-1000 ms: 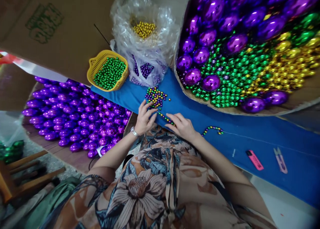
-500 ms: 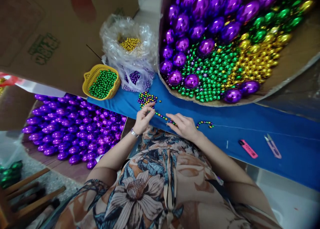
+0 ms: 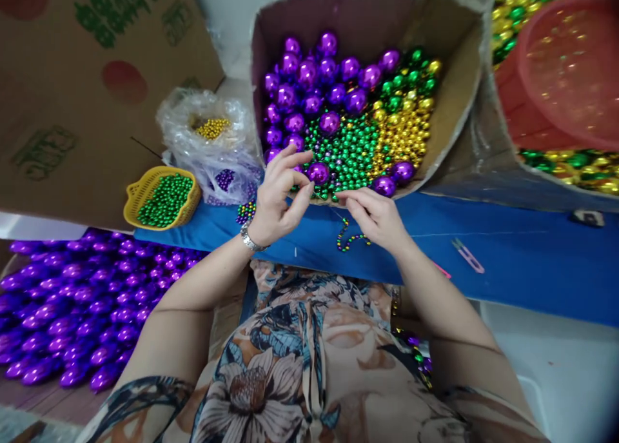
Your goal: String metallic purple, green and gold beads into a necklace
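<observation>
My left hand (image 3: 275, 201) is raised at the front edge of an open cardboard box (image 3: 459, 75), its fingertips pinched on a large purple bead (image 3: 318, 172). My right hand (image 3: 377, 217) is just to the right of it, thumb and forefinger closed on the thin end of a thread. A short strand of small green, gold and purple beads (image 3: 351, 238) lies under it on the blue cloth (image 3: 532, 262). The box holds large purple beads and smaller green and gold ones. A little heap of mixed small beads (image 3: 245, 211) shows behind my left wrist.
A yellow basket of green beads (image 3: 163, 198) and a plastic bag with gold beads (image 3: 210, 130) stand at the left. Many purple beads (image 3: 72, 288) fill a low tray lower left. Thread snips (image 3: 467, 255) lie on the cloth. A red basin (image 3: 565, 69) sits far right.
Both hands have lifted from the small bead heap on the cloth up to the box's front edge. My left hand now pinches a large purple bead. The view tilted up.
</observation>
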{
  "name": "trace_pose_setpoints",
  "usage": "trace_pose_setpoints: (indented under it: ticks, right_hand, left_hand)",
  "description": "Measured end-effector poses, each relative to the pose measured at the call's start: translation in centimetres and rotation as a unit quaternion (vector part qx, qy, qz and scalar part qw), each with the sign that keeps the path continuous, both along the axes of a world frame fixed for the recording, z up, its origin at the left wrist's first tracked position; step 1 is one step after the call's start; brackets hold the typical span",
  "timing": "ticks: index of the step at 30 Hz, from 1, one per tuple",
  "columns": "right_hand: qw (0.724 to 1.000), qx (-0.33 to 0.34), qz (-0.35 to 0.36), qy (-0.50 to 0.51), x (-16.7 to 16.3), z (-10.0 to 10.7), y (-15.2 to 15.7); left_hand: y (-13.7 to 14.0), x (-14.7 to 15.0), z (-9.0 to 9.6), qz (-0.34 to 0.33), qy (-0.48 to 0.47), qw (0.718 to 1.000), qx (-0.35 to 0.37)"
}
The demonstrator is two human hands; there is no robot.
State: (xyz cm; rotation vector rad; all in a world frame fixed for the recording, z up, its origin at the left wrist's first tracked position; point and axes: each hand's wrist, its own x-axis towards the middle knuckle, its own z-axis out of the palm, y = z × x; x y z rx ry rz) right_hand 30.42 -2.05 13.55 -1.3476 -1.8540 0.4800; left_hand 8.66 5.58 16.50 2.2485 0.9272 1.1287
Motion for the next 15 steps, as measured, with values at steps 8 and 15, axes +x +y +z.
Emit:
trace_pose_setpoints:
  ticks: [8, 15]
  right_hand:
    - [0.997, -0.051, 0.032, 0.043, 1.4, -1.5, -1.0]
    - [0.998, -0.014, 0.054, -0.034, 3.4, -0.9, -1.6]
  left_hand:
    - [0.7, 3.2, 1.4, -0.050, -0.014, 0.995, 0.080]
    - [1.8, 4.1, 2.7, -0.049, -0.045, 0.992, 0.106]
